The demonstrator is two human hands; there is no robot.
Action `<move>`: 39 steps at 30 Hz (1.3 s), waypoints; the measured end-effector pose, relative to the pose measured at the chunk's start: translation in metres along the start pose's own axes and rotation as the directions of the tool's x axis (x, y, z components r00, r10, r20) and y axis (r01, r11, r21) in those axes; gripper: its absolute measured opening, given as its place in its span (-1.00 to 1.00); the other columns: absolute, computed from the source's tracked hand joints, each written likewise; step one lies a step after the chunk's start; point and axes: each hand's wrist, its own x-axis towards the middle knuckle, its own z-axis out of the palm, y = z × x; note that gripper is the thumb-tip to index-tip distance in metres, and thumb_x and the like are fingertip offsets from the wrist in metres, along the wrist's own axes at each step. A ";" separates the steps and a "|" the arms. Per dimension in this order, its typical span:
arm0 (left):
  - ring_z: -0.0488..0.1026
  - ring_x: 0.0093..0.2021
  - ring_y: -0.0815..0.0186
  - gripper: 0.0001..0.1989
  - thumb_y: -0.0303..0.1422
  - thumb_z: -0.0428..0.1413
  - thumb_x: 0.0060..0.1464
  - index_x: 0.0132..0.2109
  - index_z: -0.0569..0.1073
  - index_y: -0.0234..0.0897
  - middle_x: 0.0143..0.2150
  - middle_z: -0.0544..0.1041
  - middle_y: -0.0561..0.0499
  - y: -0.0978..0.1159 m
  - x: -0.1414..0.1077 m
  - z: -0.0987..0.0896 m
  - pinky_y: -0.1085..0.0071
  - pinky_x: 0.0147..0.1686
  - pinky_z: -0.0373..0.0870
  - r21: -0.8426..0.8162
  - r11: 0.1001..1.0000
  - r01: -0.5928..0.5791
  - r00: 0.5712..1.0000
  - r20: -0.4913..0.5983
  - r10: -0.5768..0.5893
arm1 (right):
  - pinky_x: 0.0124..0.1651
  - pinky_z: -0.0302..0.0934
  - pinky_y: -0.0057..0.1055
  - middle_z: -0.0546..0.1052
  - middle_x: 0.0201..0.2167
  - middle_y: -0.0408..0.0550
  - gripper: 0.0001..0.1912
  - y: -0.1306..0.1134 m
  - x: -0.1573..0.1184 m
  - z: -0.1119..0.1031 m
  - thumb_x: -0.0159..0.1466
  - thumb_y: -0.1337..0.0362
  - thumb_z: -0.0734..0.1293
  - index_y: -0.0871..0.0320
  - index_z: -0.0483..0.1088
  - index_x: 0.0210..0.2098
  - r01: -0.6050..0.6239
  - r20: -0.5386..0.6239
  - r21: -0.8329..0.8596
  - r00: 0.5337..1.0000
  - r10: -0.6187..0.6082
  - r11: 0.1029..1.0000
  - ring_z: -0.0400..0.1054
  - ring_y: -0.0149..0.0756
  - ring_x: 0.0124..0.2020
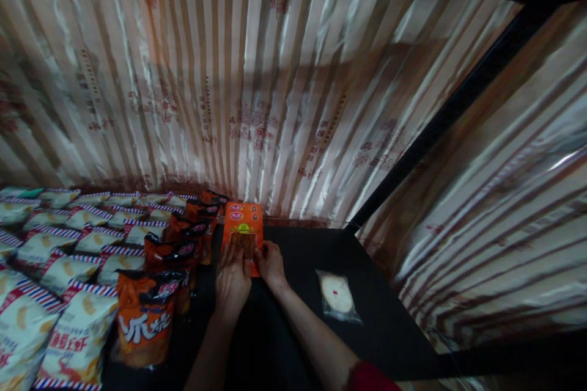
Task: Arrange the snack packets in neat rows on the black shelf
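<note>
An orange snack packet [254,217] with a window showing brown sticks lies at the far side of the black table, near the curtain. My left hand [232,278] rests on the lower front of this packet, its fingers stretched out over the window. At the packet's lower right edge, my right hand [271,264] has its fingers bent, with the thumb and fingertips pinching the edge. Part of the packet's lower end is hidden by both hands.
To the left stand orange and black snack bags [145,321] in a column, beside rows of white snack bags [76,336]. A clear-wrapped round white item [337,293] lies right of my hands on the black table [298,244]. A black post [403,165] and striped curtain [257,73] border it.
</note>
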 end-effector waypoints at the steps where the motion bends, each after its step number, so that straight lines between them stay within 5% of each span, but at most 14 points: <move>1: 0.17 0.24 0.12 -0.61 -0.42 -0.08 0.14 0.07 0.41 -0.46 0.16 0.35 -0.24 0.000 0.000 0.002 0.24 0.21 0.11 0.000 1.000 -0.009 1.000 0.009 0.009 | -0.13 0.24 -0.38 0.48 -0.30 0.12 -0.80 -0.001 -0.001 -0.001 0.13 0.38 0.23 0.29 0.42 -0.26 -0.004 0.003 -0.004 1.000 0.004 1.000 0.38 -0.17 -0.23; 11: 0.21 0.22 0.13 -0.62 -0.41 -0.07 0.15 0.08 0.42 -0.38 0.18 0.33 -0.21 -0.001 0.000 0.006 0.25 0.19 0.14 -0.034 0.999 0.009 0.999 0.033 -0.008 | -0.03 0.22 -0.39 0.43 -0.12 0.14 -0.55 -0.007 -0.006 -0.008 0.16 0.37 0.21 0.28 0.27 0.06 0.018 0.049 -0.015 0.999 -0.018 1.000 0.37 -0.19 -0.11; 20: 0.20 0.22 0.12 -0.62 -0.41 -0.07 0.15 0.06 0.43 -0.42 0.20 0.31 -0.23 0.004 0.000 0.002 0.25 0.20 0.11 -0.010 1.000 0.030 0.998 0.063 -0.029 | -0.29 0.21 -0.38 0.42 -0.09 0.02 -0.69 -0.020 -0.001 -0.029 0.26 0.23 0.16 0.06 0.39 -0.06 0.090 0.251 -0.353 0.968 0.001 0.931 0.43 -0.21 -0.24; 39: 0.15 0.25 0.11 -0.60 -0.42 -0.08 0.13 0.08 0.41 -0.38 0.20 0.31 -0.19 0.003 0.001 0.011 0.23 0.21 0.09 -0.012 0.999 0.042 0.998 0.042 -0.041 | -0.02 0.22 -0.25 0.37 0.04 0.08 -0.66 -0.011 -0.004 -0.021 0.22 0.27 0.19 0.09 0.42 -0.04 0.170 0.156 -0.309 0.980 -0.127 0.936 0.24 -0.08 0.03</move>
